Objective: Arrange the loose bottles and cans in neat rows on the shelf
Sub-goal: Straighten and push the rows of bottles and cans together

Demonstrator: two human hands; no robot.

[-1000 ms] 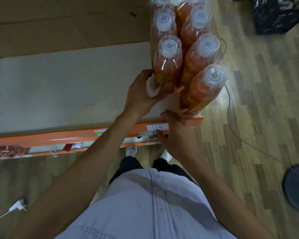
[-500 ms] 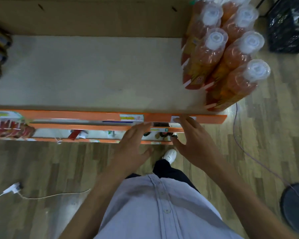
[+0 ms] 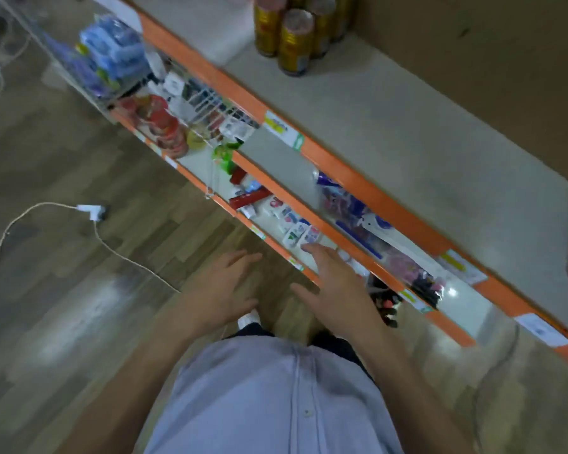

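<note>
Hands hover low in front of the shelving, both spread. The left hand (image 3: 218,290) hangs over the wooden floor (image 3: 63,322), grip wide and holding nothing. The right hand (image 3: 336,290) sits at the orange edge of the lowest shelf (image 3: 276,221), grip just as wide, fingers straight, nothing in it. Gold cans (image 3: 294,40) stand upright in a cluster at the far end of the top shelf (image 3: 407,126), well apart from both hands (blurry frame, labels unreadable). Small packets (image 3: 295,231) crowd the lowest shelf, and a white plug (image 3: 91,211) lies on the floor to the left.
</note>
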